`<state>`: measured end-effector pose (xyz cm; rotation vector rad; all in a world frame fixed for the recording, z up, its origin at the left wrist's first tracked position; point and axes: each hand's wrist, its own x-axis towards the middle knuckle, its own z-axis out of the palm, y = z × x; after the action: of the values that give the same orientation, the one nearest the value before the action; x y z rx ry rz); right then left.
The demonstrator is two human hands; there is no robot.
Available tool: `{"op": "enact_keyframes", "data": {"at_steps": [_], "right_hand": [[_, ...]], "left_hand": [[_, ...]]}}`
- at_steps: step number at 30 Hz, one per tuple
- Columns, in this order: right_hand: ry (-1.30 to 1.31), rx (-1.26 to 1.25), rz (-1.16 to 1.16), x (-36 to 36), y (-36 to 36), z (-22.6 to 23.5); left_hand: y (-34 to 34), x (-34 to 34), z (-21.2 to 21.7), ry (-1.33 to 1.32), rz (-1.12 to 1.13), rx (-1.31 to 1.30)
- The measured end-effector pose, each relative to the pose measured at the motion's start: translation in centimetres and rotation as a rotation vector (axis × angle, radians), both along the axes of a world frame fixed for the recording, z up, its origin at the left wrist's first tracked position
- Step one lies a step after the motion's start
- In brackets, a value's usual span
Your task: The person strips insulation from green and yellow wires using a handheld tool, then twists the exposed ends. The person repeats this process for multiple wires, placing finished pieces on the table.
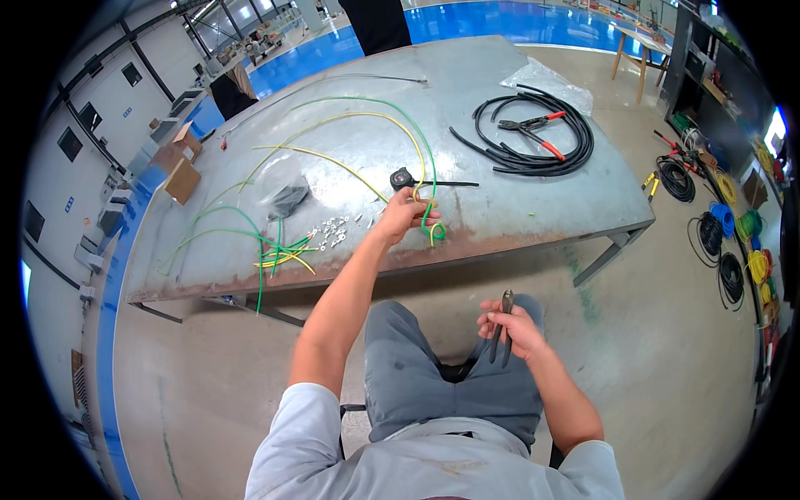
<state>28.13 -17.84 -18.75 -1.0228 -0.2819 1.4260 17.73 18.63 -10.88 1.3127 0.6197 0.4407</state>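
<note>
The left hand (402, 215) pinches the green-yellow wire (433, 223) at its coiled end on the counter (500, 92); the right hand (512, 327) closes around dark pliers (502, 327) over the lap. The wire looks light, springy and smooth (judged), best held near the coil. Brown cardboard boxes (182, 167) sit at the counter's far-left edge.

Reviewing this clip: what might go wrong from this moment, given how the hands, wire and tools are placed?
The left hand grips the green-and-yellow insulated wire at the grey metal table's front edge; pulling it may drag the small black tape measure or scatter the small silver terminal lugs. The right hand holds dark pliers over the lap, away from the table, where they might slip and fall.
</note>
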Motion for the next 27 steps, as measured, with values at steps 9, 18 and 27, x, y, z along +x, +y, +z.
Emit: {"op": "enact_keyframes", "data": {"at_steps": [9,18,27], "right_hand": [[-0.036,-0.016,-0.012,-0.1,-0.2,0.0],[-0.016,-0.019,-0.030,-0.3,-0.2,-0.4],[-0.057,-0.022,-0.016,-0.1,-0.1,-0.1]], "left_hand": [[-0.1,0.7,-3.8,0.436,0.120,1.274],[1.4,1.1,-1.7,0.452,0.005,0.730],[1.4,-1.0,-2.2,0.064,-0.177,-0.007]]}}
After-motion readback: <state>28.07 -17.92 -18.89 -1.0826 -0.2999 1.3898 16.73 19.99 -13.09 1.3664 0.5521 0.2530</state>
